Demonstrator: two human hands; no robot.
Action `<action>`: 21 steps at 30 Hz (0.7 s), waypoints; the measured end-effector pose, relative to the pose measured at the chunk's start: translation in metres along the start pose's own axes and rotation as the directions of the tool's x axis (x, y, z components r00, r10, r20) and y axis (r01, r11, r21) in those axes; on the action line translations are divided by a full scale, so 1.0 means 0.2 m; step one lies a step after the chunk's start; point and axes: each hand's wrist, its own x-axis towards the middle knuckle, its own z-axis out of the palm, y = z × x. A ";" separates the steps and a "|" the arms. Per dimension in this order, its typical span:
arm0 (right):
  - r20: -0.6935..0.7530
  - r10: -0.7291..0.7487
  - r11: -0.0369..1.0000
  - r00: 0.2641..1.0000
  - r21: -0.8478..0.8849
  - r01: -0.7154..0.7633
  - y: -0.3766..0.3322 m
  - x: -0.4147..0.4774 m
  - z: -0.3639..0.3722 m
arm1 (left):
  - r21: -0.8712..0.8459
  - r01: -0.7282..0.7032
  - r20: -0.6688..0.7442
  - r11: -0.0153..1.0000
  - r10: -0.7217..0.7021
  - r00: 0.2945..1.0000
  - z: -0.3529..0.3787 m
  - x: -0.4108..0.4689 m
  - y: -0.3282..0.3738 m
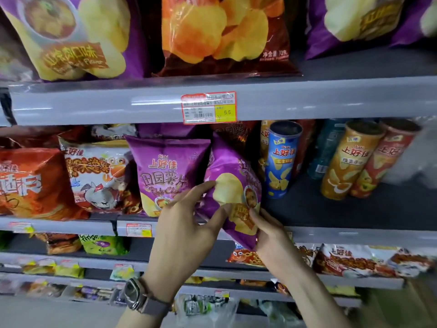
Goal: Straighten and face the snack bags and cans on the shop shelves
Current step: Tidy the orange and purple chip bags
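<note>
A tilted purple chip bag hangs over the front edge of the middle shelf, its top leaning left. My left hand holds its left side, index finger and thumb spread on the front. My right hand pinches its lower right corner. Just to the left a matching purple bag stands upright, facing out. To the right, a blue can stands upright, while an orange can and a red can lean to the right.
A white cartoon bag and an orange-red bag stand left on the same shelf. Large purple and brown chip bags fill the shelf above, behind a price tag. Dark bare shelf floor lies right of the blue can. Lower shelves hold more snacks.
</note>
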 end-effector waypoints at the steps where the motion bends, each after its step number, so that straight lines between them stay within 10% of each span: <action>1: 0.007 -0.007 1.000 1.000 0.024 0.006 0.02 0.00 0.00 | -0.024 -0.018 0.014 1.000 0.019 1.000 0.00 0.00 0.00; 21: 0.276 0.004 0.999 0.961 0.037 -0.015 -0.03 -0.33 -0.13 | -0.235 0.102 -0.142 0.967 -0.138 0.980 0.03 -0.46 0.24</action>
